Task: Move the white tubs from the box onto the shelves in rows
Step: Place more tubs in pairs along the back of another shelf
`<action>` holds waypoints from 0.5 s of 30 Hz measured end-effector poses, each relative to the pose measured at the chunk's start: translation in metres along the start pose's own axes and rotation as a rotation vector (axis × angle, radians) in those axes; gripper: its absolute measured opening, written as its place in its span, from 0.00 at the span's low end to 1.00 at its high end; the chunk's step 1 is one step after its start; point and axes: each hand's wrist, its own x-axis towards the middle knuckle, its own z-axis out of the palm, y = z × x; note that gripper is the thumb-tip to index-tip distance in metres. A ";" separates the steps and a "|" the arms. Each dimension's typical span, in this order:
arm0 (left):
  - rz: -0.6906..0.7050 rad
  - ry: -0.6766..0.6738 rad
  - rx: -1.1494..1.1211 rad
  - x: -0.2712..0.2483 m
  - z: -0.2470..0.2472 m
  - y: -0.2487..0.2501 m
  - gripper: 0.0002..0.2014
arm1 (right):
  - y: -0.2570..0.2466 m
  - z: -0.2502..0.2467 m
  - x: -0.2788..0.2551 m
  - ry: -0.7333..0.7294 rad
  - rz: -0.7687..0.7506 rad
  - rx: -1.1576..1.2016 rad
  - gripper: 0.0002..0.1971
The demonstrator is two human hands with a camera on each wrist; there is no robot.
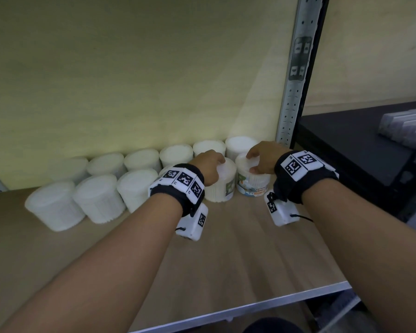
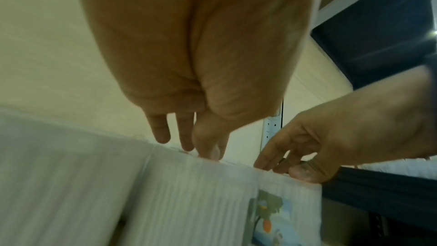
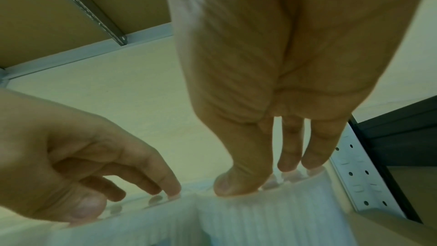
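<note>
- The fingers [image 3: 289, 164] of the right hand [image 1: 262, 159] curled down over the lid rim of the right-end tub [image 1: 252, 182], thumb at the near edge, grasping it from above; the left hand [image 1: 209, 168] gripped the lid of the neighbouring tub [image 1: 220, 186] the same way.
- Both tubs, labelled cotton buds, stood upright on the wooden shelf [image 1: 238, 255], just beside each other at the right end of the front row [image 1: 99, 200].
- Behind them the back row [image 1: 142, 159] ran along the rear panel to the perforated upright [image 1: 291, 92].
- The box was not in view.
- This looked like the setting-down step: the pair closing the front row.
- Next, both hands would need to let go cleanly, lift straight up without tipping the tubs, and return to the box.
</note>
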 end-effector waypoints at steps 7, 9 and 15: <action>-0.041 0.202 -0.036 0.000 0.009 0.001 0.22 | 0.002 0.000 0.002 0.001 0.004 0.019 0.27; -0.066 0.227 0.006 0.002 0.014 0.003 0.25 | 0.002 0.001 0.003 -0.001 0.007 0.032 0.27; -0.113 0.158 0.111 0.010 0.018 0.009 0.29 | 0.003 0.001 0.003 0.008 0.004 0.029 0.27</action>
